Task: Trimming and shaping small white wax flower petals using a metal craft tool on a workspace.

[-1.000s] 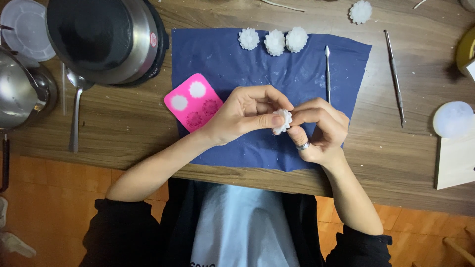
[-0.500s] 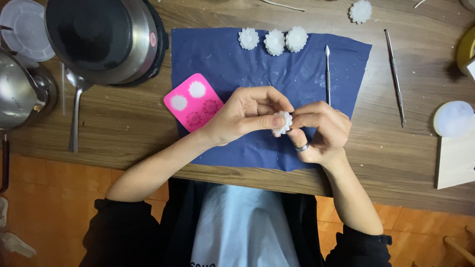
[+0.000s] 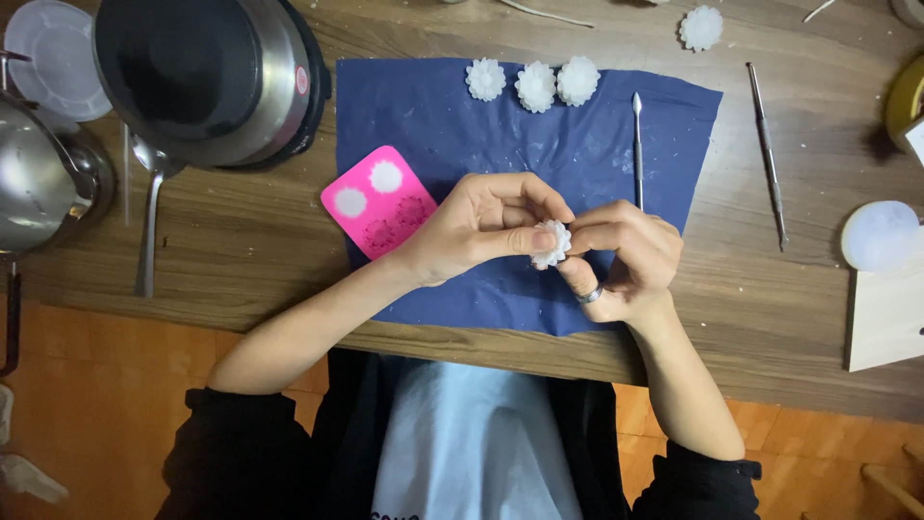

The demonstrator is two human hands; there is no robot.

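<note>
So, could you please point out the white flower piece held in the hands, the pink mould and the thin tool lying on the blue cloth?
white flower piece [image 3: 551, 243], head view, on its petalled face.
pink mould [image 3: 378, 200], head view, on its middle.
thin tool [image 3: 636, 144], head view, mid-shaft.

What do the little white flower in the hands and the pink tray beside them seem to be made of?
Small white flower: probably wax or soap; matte, opaque, crisply moulded petals. Pink rectangular mould tray: likely silicone; smooth, soft-cornered, with flower-shaped cavities, two filled white. Both hands pinch the flower.
</note>
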